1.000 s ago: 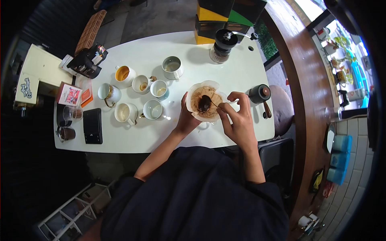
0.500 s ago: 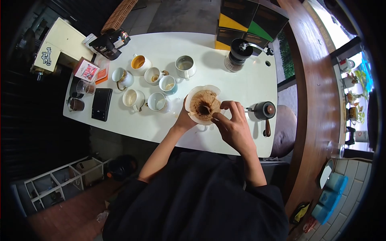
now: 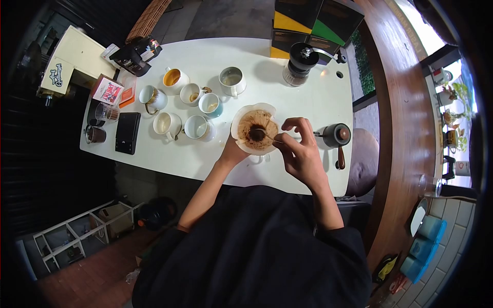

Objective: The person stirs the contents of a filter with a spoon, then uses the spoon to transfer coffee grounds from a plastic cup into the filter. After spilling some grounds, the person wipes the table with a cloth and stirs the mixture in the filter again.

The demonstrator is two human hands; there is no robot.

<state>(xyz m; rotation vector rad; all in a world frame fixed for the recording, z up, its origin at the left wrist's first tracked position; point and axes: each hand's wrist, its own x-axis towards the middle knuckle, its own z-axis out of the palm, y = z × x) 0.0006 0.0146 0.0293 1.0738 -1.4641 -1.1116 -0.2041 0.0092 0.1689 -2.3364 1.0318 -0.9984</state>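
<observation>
My left hand is wrapped round the side of a coffee dripper lined with a pale paper filter. Dark wet coffee grounds lie at the bottom of the filter and stain its walls brown. Between the thumb and fingers of my right hand is a thin metal spoon, its tip down in the grounds. Whatever stands under the dripper is mostly hidden; a bit of clear glass shows below its rim.
Several used cups stand left of the dripper. A hand grinder stands at the back, near black boxes. To the right is a dark kettle. A black scale lies at the left.
My right hand has shifted slightly right of the dripper, and more of the spoon's handle shows. My left hand keeps its hold. The whole view has shifted a little.
</observation>
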